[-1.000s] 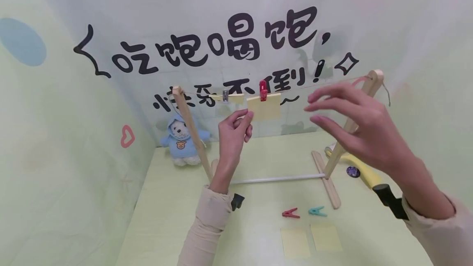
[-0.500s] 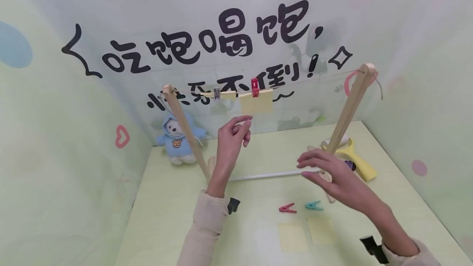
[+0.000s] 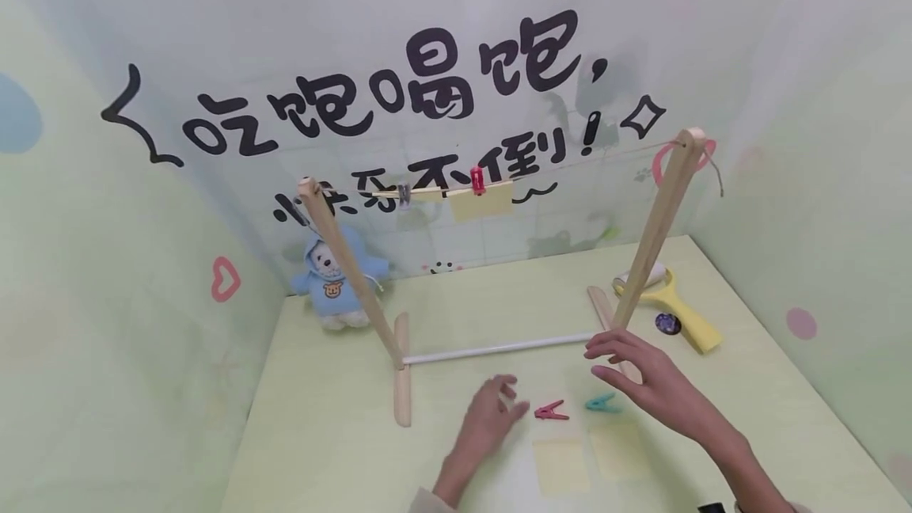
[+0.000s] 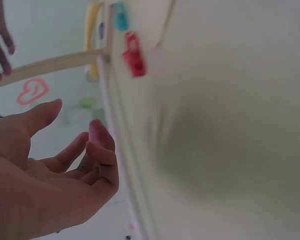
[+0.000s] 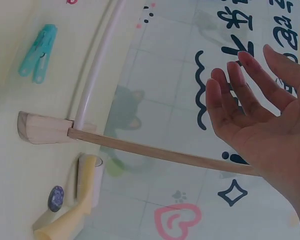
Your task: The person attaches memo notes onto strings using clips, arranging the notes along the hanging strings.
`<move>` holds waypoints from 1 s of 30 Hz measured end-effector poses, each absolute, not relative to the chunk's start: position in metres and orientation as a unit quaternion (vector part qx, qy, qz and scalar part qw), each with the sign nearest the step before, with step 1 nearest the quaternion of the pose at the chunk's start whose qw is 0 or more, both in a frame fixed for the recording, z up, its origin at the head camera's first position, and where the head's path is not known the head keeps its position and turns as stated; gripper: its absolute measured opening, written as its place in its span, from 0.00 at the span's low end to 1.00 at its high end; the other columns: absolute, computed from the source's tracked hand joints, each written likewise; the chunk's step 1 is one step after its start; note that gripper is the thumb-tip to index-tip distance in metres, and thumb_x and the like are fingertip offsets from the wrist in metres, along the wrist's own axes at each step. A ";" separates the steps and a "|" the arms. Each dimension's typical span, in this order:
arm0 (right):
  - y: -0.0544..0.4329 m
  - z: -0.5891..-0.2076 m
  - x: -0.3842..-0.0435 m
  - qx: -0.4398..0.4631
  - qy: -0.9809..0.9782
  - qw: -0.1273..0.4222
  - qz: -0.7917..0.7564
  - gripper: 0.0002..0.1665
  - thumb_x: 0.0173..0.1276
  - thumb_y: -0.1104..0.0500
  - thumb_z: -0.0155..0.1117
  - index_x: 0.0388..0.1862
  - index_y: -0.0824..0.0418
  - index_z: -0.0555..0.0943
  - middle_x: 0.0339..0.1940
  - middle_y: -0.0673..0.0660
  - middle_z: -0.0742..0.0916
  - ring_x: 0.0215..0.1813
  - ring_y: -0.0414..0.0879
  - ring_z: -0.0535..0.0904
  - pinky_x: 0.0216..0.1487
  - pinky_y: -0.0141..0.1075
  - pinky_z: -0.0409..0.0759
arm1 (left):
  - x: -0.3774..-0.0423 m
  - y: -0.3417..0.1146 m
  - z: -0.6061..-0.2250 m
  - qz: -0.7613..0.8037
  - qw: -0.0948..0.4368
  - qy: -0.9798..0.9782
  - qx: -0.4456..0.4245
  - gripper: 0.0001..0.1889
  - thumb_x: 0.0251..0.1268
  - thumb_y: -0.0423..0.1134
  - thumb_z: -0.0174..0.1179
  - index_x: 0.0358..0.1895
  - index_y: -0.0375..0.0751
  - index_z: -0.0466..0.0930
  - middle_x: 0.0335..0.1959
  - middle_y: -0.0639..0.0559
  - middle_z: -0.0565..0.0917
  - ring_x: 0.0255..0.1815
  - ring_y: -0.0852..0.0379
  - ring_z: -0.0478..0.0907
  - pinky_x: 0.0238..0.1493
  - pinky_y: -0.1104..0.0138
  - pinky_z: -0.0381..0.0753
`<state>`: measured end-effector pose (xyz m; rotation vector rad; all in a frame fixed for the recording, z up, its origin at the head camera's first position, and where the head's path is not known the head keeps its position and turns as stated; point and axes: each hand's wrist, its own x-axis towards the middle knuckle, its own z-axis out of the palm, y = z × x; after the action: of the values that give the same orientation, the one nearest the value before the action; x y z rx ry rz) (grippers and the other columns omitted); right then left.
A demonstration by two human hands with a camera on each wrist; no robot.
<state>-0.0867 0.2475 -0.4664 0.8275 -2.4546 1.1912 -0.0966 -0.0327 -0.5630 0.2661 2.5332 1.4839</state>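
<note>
A wooden drying rack (image 3: 659, 220) with a string stands on the pale green table (image 3: 328, 434). A grey clip (image 3: 404, 195) and a red clip (image 3: 476, 179) each pin a yellow paper (image 3: 483, 202) to the string. On the table lie a red peg (image 3: 550, 412) (image 4: 133, 54), a teal peg (image 3: 602, 403) (image 5: 38, 52) and two yellow notes (image 3: 560, 465). My left hand (image 3: 492, 416) (image 4: 75, 155) hovers open just left of the red peg. My right hand (image 3: 644, 378) (image 5: 250, 100) hovers open right of the teal peg, holding nothing.
A bear toy in a blue hoodie (image 3: 333, 279) sits at the back left corner. A yellow lint roller (image 3: 673, 303) (image 5: 75, 205) and a small dark disc (image 3: 667, 324) lie behind the rack's right foot. Walls enclose the table on three sides.
Both hands have come down from the string to the table. The left hand dropped beside the red peg; the right hand moved near the teal peg.
</note>
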 end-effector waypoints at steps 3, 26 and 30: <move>0.248 -0.473 -0.086 0.283 -0.852 0.141 0.418 0.24 0.66 0.74 0.77 0.53 0.50 0.88 0.57 0.44 0.86 0.60 0.34 0.82 0.55 0.25 0.82 | -0.069 -0.026 -0.590 0.457 0.090 0.879 0.101 0.25 0.69 0.45 0.76 0.62 0.36 0.81 0.46 0.51 0.81 0.38 0.66 0.74 0.32 0.70 0.76; 0.221 -0.601 -0.092 0.293 -0.908 0.155 0.255 0.27 0.52 0.59 0.89 0.52 0.59 0.90 0.53 0.55 0.88 0.59 0.61 0.83 0.50 0.61 0.85 | -0.041 -0.015 -0.621 0.352 0.025 0.925 0.142 0.30 0.42 0.45 0.90 0.48 0.52 0.81 0.52 0.55 0.66 0.52 0.56 0.63 0.50 0.64 0.75; 0.219 -0.603 -0.090 0.292 -0.912 0.161 0.238 0.27 0.49 0.60 0.90 0.49 0.58 0.90 0.52 0.55 0.88 0.57 0.60 0.84 0.50 0.59 0.85 | -0.041 -0.015 -0.631 0.335 0.003 0.931 0.147 0.29 0.40 0.45 0.90 0.45 0.51 0.82 0.50 0.57 0.64 0.51 0.58 0.61 0.49 0.65 0.74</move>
<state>-0.0900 0.2187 -0.6028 0.8336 -2.6045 0.6790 -0.0411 -0.0145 -0.6311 0.4597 2.9192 1.0504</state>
